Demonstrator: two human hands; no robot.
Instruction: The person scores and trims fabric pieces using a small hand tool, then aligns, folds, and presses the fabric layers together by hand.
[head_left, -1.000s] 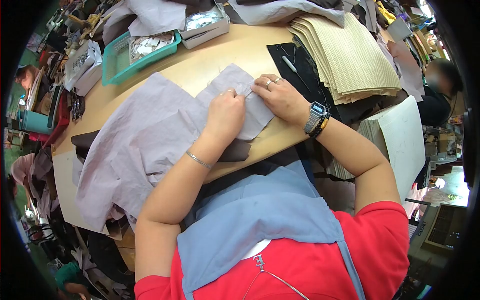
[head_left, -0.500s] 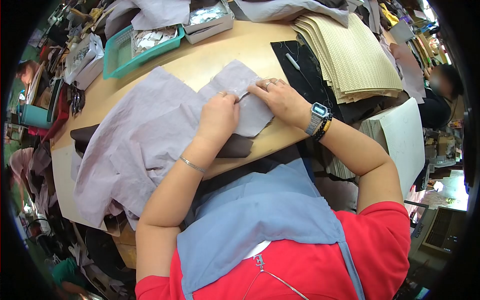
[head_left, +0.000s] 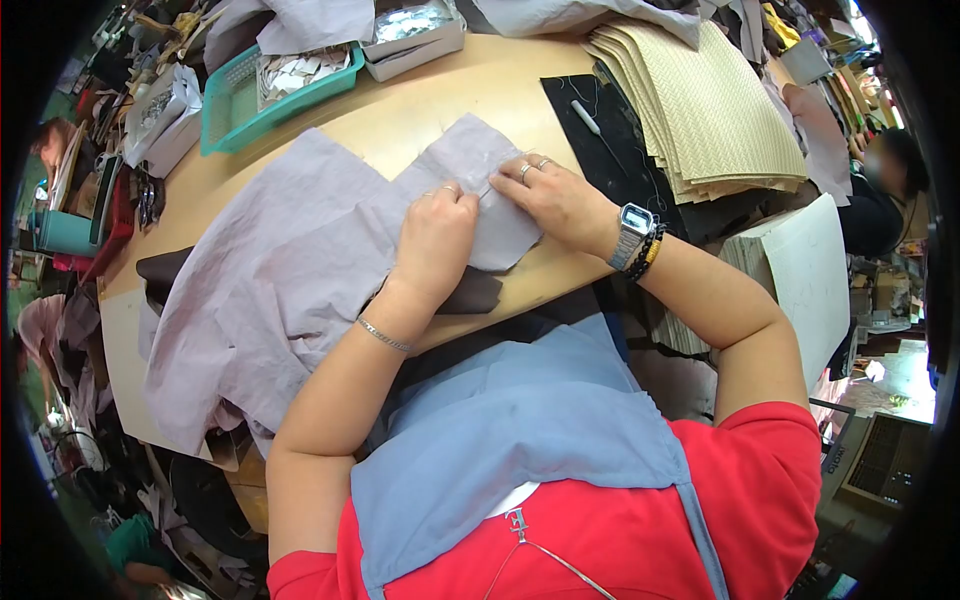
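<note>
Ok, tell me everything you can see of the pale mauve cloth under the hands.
The mauve cloth looks like thin, matte woven fabric, plain and creased. Its broad part lies rumpled across the table and droops past the near edge; a smaller, flatter panel lies to the right. Whether they are one piece is unclear. The left hand and right hand rest on that panel, fingertips close together; their grip is hard to tell. A dark piece shows beside the panel's lower edge.
</note>
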